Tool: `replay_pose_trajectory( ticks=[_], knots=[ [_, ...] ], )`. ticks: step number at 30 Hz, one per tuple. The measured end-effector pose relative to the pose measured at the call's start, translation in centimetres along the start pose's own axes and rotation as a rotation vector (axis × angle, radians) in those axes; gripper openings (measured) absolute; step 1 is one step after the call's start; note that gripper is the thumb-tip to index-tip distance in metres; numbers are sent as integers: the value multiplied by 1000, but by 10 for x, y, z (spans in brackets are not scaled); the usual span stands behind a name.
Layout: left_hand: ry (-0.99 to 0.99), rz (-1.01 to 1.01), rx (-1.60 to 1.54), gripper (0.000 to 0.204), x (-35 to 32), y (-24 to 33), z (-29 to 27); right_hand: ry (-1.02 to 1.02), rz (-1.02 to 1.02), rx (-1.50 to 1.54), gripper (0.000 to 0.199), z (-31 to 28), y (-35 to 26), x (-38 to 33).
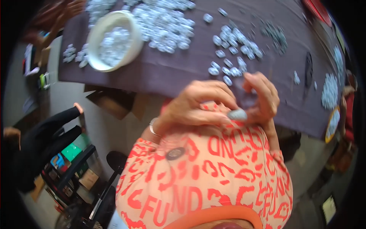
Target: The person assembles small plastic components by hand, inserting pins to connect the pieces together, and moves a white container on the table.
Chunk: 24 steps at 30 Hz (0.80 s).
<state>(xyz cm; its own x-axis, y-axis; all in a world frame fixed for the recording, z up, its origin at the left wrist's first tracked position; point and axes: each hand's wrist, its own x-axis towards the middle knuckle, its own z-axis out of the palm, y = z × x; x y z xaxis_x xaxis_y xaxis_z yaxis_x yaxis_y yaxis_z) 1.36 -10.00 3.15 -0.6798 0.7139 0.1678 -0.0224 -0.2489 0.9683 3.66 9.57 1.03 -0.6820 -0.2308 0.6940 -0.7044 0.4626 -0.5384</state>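
Head view: work at a cloth-covered table, its parts listed in order of diminishing size. Table (160, 74), draped in dark purple-grey cloth, spans the upper field. Large heap of clear pieces (164, 26) covers the far left portion of the cloth. White tub (134, 40), part-filled with similar pieces, stands just beside this heap, near the table's front edge. Left hand (202, 102) lies in front of that edge, thumb and forefinger brought together in a pinch. Right hand (263, 100) faces it, thumb and forefinger apart, forming an open curve; whether its thumb touches the pinched item cannot be told. Scattered group of clear pieces (234, 42) lies on the cloth beyond both hands. Small dark pieces (275, 34) form a loose patch to its right. Pale grey oval piece (237, 114), the smallest item, sits at the left thumb tip, clamped in the left pinch between the two hands.
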Motion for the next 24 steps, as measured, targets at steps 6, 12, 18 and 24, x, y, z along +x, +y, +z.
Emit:
replay_pose_trajectory(
  ticks=[6,12,18,24],
  knots=[
    [130,239,262,10,-4,-28,-2,-108,163,22,59,6,1,-10],
    [308,21,140,6,-12,-35,2,-197,320,58,39,12,-4,-13],
    [1231,113,-315,23,-35,-46,-47,-244,312,75,32,16,0,-6],
    [1617,274,-153,17,-70,-38,-76,-278,343,71,28,22,2,-9]
  ],
)
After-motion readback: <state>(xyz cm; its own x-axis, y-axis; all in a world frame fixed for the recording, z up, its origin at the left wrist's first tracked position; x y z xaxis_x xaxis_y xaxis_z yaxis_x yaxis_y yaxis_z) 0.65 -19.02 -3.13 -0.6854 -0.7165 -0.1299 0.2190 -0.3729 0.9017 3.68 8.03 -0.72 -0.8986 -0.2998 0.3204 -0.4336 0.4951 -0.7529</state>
